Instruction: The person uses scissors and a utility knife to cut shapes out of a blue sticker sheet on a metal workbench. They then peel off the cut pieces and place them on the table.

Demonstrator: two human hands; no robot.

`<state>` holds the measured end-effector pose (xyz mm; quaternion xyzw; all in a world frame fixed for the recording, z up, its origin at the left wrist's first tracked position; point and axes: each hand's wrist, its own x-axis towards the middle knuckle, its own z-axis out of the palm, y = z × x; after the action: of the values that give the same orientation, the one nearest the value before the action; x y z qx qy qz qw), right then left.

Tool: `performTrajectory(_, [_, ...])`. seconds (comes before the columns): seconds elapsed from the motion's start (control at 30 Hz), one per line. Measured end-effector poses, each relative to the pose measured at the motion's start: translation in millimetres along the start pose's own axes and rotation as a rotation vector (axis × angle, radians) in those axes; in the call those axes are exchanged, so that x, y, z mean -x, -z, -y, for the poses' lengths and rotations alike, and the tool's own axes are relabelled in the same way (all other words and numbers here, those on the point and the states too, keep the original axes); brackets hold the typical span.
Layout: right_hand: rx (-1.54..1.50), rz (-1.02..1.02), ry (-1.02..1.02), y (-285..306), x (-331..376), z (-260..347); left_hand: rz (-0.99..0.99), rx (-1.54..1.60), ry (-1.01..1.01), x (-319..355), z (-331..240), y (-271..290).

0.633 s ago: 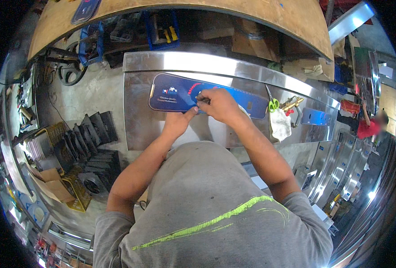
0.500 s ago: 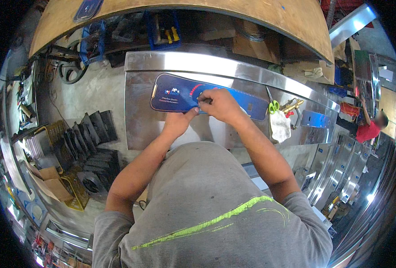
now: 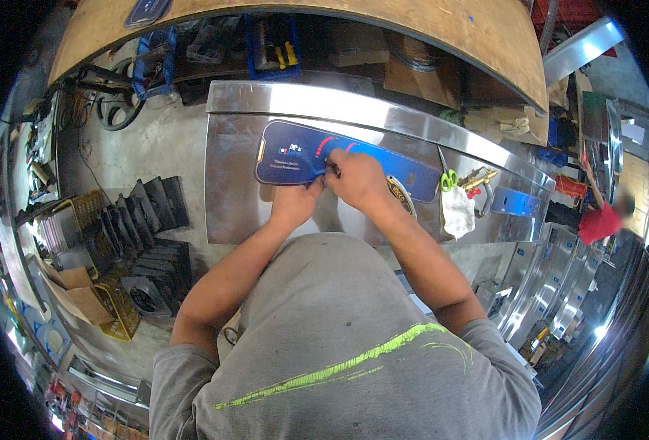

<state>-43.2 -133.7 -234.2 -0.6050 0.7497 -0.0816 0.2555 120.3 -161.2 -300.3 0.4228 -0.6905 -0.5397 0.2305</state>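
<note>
Steel surface [image 3: 229, 213]: blue panel [image 3: 291, 139], near edge apparently steadied by left hand [image 3: 295, 205], finger spread unclear; right hand [image 3: 358, 179], fingertips bunched, contents hidden; scissors [image 3: 448, 180] within reach.

- Right hand [image 3: 359, 180] covered part of the blue panel [image 3: 383, 158]; whatever its fingers [image 3: 337, 158] pinched was too small and shaded to tell.
- Left hand [image 3: 295, 205]: fingertips partly hidden at the panel's near edge; grip or mere touch was unclear.
- Dark, yellow-rimmed object [image 3: 397, 190] sat partly behind the right wrist; kind uncertain.
- Wooden desk [image 3: 339, 7] and the dark-blue plate [image 3: 147, 10] on it ran off the top.
- Gray shirt [image 3: 346, 374] was cut by the lower edge.
- Red-shirted co-worker [image 3: 599, 224]: head was blurred.
</note>
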Motion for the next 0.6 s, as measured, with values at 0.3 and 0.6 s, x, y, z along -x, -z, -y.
performTrajectory(0.3, [0.119,0.087,0.027,4,-5,6,-0.048,-0.222,-0.059,2,-1,-6])
performTrajectory(0.6, [-0.065,-0.031,-0.083,-9,5,6,-0.119,-0.228,-0.129,0,-6,-2])
